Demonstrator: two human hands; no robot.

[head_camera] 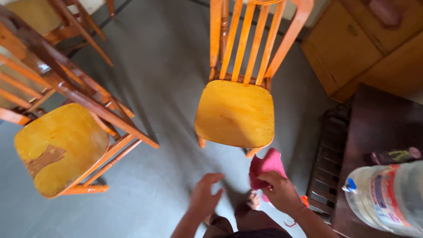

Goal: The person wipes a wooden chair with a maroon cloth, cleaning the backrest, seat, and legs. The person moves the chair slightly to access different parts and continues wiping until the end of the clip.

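Observation:
My right hand (280, 191) grips a pink cloth (267, 165), held just below the front edge of an orange wooden chair (235, 112) with a slatted back. My left hand (204, 195) hangs beside it with fingers spread and nothing in it, over the grey floor (167, 79). My bare foot shows under the hands.
A second wooden chair (59, 147) with a worn, chipped seat stands at the left, under a wooden table frame. At the right is a dark wooden table (379, 128) with a large clear water bottle (387, 198) on it. A wooden cabinet (365, 44) stands at the back right.

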